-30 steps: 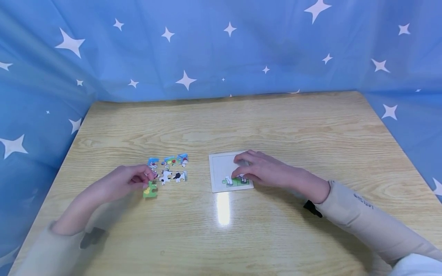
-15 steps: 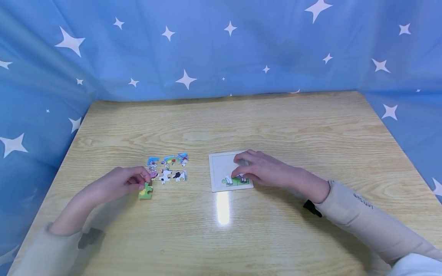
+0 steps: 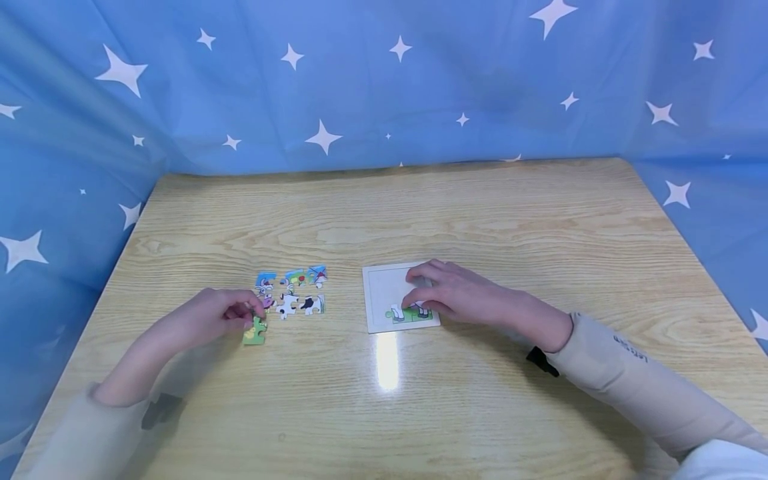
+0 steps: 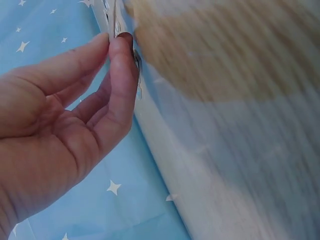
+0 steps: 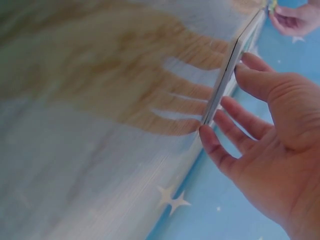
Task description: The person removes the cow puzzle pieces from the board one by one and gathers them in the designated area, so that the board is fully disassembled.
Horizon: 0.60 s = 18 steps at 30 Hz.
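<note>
No readable words, brands or numbers are showing anywhere. A small dark mark is sitting on the right sleeve, too blurred to read. The puzzle pieces lying left of the puzzle tray are showing only cartoon pictures, no lettering. The blue backdrop behind the tray is carrying white star shapes only.
</note>
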Tool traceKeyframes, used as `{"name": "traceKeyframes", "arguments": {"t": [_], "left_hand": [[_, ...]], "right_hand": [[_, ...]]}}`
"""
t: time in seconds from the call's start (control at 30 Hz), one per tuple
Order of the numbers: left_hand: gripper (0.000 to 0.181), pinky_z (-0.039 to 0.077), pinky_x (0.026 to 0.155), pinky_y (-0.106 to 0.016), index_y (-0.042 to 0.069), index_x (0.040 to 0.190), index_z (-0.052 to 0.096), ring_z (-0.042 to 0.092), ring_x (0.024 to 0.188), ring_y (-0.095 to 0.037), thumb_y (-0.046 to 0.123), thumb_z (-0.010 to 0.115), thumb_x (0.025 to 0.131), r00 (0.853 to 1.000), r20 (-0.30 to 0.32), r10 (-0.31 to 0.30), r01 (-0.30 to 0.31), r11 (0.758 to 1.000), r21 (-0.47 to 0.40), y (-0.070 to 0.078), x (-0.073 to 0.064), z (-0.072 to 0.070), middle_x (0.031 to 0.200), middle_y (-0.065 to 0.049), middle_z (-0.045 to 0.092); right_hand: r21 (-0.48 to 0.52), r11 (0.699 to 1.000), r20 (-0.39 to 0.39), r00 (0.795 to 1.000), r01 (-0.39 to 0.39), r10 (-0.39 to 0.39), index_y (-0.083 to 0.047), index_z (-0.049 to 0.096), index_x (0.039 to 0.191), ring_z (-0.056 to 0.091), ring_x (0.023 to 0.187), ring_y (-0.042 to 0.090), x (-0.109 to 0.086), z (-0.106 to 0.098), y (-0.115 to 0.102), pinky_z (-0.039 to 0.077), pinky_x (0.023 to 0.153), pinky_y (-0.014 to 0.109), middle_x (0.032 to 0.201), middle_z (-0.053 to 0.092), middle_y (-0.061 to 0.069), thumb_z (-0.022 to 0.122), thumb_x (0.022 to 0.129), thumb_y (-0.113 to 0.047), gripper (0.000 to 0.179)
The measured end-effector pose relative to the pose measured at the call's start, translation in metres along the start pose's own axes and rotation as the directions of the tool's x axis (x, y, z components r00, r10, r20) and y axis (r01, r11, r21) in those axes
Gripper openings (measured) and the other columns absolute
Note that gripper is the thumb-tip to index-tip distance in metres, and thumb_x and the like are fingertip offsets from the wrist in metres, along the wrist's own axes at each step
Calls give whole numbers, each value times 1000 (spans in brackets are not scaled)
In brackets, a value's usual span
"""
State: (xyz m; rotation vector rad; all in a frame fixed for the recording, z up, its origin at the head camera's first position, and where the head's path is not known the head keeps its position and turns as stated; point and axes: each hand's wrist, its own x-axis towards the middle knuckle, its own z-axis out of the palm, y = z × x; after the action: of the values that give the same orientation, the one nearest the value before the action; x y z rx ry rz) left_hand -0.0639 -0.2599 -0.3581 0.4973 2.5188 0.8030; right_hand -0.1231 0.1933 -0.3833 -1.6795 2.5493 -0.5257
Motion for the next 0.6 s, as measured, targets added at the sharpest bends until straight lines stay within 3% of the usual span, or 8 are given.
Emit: {"name": "traceKeyframes", "arguments": {"t": [0.33,0.6], "left_hand": [[17,54,75,-27,2,103,68,63,88,-17,-14,72,97,1000,-8,-10,10,1000,-26,1,2,0,93,1,69],[14,55,77,-27,3,105,69,64,88,-16,-7,75,99,999,-38,-12,12,1000,-10,3,1,-2,94,3,69]], "right_hand": [[-3,1000,3,1000,1,-1,-20,77,123,65,121,34,0,0,0,58,96,54,134,67,14,83,97,0,33],[-44,999,16,1000,28,-27,-19,77,125,65,122,34,2,-2,-1,59,96,53,135,66,15,82,98,1,33]]}}
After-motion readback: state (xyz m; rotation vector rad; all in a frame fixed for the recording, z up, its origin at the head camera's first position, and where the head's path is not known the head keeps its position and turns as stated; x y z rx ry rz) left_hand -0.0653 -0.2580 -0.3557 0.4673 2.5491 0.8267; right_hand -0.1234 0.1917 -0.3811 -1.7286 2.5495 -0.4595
